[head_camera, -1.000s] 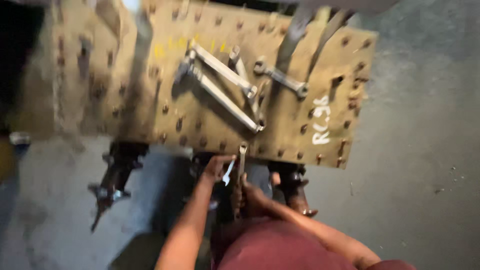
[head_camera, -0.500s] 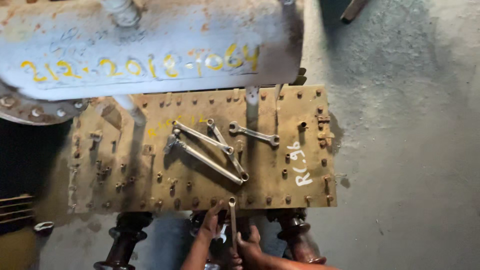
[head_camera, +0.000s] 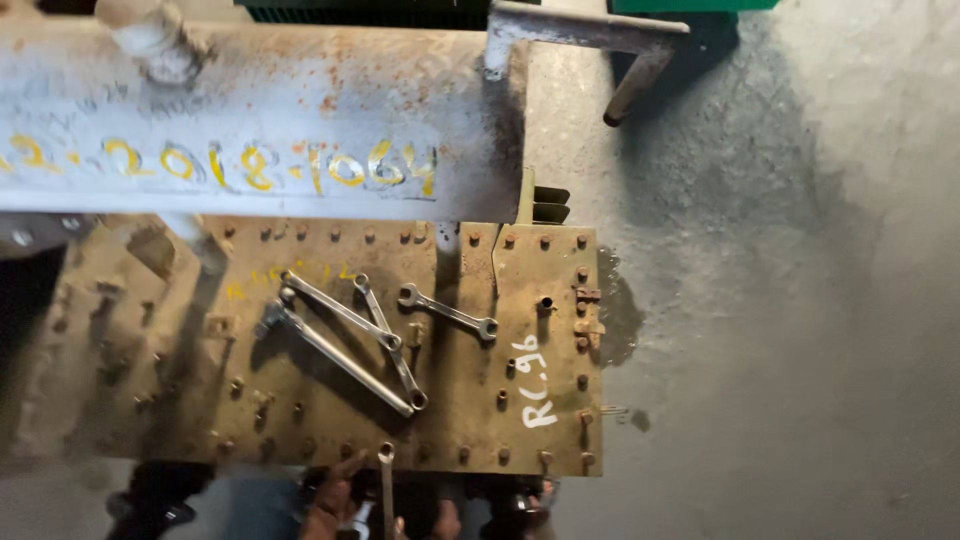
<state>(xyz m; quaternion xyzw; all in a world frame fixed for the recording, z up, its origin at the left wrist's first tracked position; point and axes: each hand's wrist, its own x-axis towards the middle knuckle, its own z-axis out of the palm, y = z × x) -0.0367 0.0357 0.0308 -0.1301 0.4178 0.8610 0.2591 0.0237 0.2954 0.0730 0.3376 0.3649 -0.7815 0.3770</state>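
Both my hands are at the bottom edge of the head view, mostly cut off by the frame. My left hand (head_camera: 332, 497) reaches up to the near rim of a rusty yellow-brown bolted metal plate (head_camera: 300, 420). My right hand (head_camera: 443, 521) sits beside it, low in the picture. Between them a slim wrench (head_camera: 386, 485) stands upright, its ring end just below the plate's edge. The grip on its shaft is partly hidden. Three longer wrenches (head_camera: 345, 340) lie crossed on the plate, and a shorter one (head_camera: 447, 313) lies to their right.
A large grey, rust-spotted cylinder (head_camera: 260, 130) with yellow markings hangs over the plate's far side. A metal bracket (head_camera: 590, 30) sticks out at its right end. Grey concrete floor (head_camera: 780, 300) spreads to the right. Dark machine parts (head_camera: 150, 500) show under the plate.
The view has tilted up and away: the plate and my hands have slid down in the picture, and the grey cylinder has come in at the top. The wrench stays upright between my hands.
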